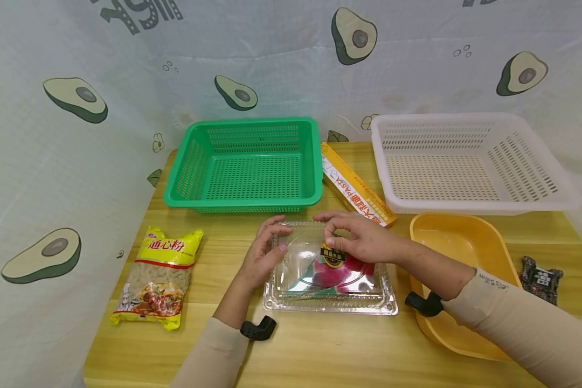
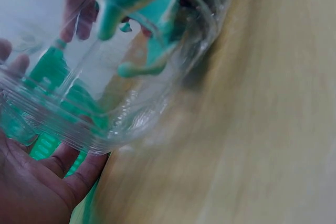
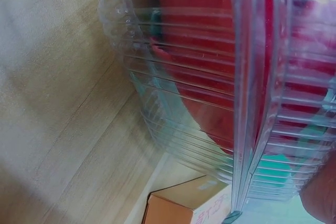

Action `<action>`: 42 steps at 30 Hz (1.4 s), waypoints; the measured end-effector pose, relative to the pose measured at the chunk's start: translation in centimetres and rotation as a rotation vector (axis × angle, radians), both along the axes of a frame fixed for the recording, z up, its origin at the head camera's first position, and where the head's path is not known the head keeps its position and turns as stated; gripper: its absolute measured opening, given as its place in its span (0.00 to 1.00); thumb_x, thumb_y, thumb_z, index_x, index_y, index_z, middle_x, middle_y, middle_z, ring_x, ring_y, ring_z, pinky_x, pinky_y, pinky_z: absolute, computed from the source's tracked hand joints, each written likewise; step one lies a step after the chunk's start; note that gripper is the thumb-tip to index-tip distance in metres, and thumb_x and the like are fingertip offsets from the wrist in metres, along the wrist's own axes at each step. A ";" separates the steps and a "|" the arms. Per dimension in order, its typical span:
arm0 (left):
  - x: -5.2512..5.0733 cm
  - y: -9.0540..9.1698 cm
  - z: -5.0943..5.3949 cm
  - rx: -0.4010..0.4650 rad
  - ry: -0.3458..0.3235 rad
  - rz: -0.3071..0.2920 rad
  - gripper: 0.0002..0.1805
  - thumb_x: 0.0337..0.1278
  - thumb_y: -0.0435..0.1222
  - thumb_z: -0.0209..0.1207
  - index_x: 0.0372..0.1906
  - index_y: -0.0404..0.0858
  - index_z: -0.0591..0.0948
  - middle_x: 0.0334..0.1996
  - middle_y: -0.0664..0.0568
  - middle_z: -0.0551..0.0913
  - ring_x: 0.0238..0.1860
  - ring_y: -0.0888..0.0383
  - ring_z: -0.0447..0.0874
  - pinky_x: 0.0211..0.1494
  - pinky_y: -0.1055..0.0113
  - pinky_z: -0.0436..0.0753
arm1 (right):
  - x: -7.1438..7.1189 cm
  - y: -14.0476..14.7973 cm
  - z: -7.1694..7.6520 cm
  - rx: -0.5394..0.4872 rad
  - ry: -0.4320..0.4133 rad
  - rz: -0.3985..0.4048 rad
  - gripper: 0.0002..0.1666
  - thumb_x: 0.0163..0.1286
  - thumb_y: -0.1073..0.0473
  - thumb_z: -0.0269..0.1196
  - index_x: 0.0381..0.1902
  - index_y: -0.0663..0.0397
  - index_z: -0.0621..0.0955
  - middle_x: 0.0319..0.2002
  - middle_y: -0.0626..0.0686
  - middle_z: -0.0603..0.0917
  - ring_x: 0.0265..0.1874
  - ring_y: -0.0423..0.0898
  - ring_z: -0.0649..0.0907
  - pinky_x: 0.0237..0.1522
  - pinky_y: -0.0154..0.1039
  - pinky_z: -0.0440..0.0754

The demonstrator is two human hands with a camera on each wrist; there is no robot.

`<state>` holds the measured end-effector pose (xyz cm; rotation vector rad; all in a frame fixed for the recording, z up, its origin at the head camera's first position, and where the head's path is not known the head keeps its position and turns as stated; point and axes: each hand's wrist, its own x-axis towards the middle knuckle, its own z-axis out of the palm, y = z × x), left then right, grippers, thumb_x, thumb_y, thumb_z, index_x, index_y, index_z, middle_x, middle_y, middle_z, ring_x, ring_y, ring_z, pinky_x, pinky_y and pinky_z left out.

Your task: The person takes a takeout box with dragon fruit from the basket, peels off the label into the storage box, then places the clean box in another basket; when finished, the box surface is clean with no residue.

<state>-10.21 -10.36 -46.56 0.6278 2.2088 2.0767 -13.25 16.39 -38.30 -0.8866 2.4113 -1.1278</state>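
A clear plastic clamshell box (image 1: 315, 299) lies on the wooden table before me, with a red thing with green tips (image 3: 199, 66), like a dragon fruit, inside. On its lid sits a black-and-gold label (image 1: 333, 255). My left hand (image 1: 262, 253) touches the box's far left corner with loosely bent fingers; in the left wrist view, those fingers (image 2: 86, 174) rest against the rim. From the right, my right hand (image 1: 361, 237) reaches over the lid, thumb and forefinger pinched together at the plastic beside the label. Their exact hold is partly hidden.
Behind the box stand a green basket (image 1: 242, 203) and a white basket (image 1: 475, 206), with a yellow pasta box (image 1: 356, 186) between them. A pasta bag (image 1: 157, 275) lies left. An orange basin (image 1: 465, 334) and a dark packet (image 1: 540, 280) are right.
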 end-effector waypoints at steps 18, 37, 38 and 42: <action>-0.2 0.0 0.1 -0.007 -0.012 0.002 0.20 0.60 0.32 0.53 0.57 0.30 0.75 0.75 0.39 0.59 0.77 0.36 0.57 0.77 0.31 0.52 | 0.1 0.3 0.8 -0.064 -0.083 -0.082 0.06 0.79 0.55 0.57 0.38 0.45 0.77 0.68 0.56 0.80 0.71 0.65 0.73 0.70 0.70 0.67; -0.1 -0.2 -0.2 0.009 0.003 -0.009 0.21 0.60 0.33 0.53 0.57 0.29 0.75 0.75 0.36 0.59 0.75 0.34 0.58 0.76 0.29 0.51 | 0.3 1.2 3.0 -0.075 -0.092 -0.176 0.03 0.74 0.56 0.65 0.42 0.48 0.83 0.45 0.49 0.85 0.52 0.49 0.81 0.59 0.49 0.80; 0.0 -0.2 -0.2 0.011 0.003 -0.009 0.21 0.60 0.33 0.53 0.57 0.29 0.75 0.75 0.35 0.58 0.75 0.34 0.58 0.76 0.29 0.51 | 0.3 1.3 3.1 -0.060 -0.083 -0.189 0.03 0.73 0.56 0.65 0.42 0.47 0.83 0.44 0.48 0.85 0.51 0.49 0.81 0.58 0.47 0.81; 0.0 -0.3 -0.3 0.011 -0.001 -0.004 0.21 0.60 0.33 0.53 0.58 0.29 0.75 0.75 0.34 0.58 0.76 0.35 0.57 0.76 0.29 0.51 | 0.6 2.0 3.9 -0.018 -0.038 -0.226 0.04 0.73 0.55 0.66 0.42 0.47 0.84 0.42 0.48 0.86 0.48 0.49 0.82 0.54 0.45 0.82</action>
